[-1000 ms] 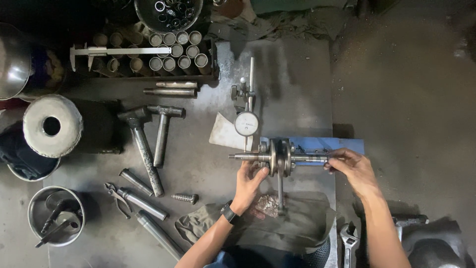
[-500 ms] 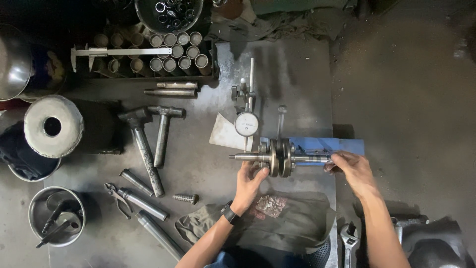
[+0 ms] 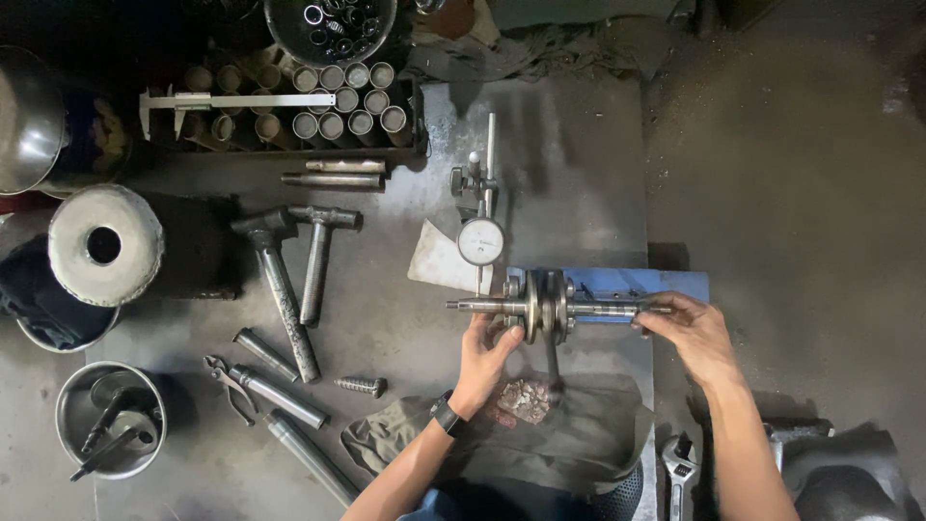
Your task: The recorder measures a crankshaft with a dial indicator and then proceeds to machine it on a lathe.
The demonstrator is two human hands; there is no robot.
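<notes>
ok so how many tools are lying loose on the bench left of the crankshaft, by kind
hammers: 2
pliers: 1
vernier caliper: 1
dial gauge on its stand: 1
total: 5
The left hand and right hand hold the crankshaft by its shaft ends.

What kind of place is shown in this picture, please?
Most likely a mechanic's or engine repair workshop. The hands hold a crankshaft beside a dial gauge, with hammers and a caliper lying on a grimy metal bench.
</notes>
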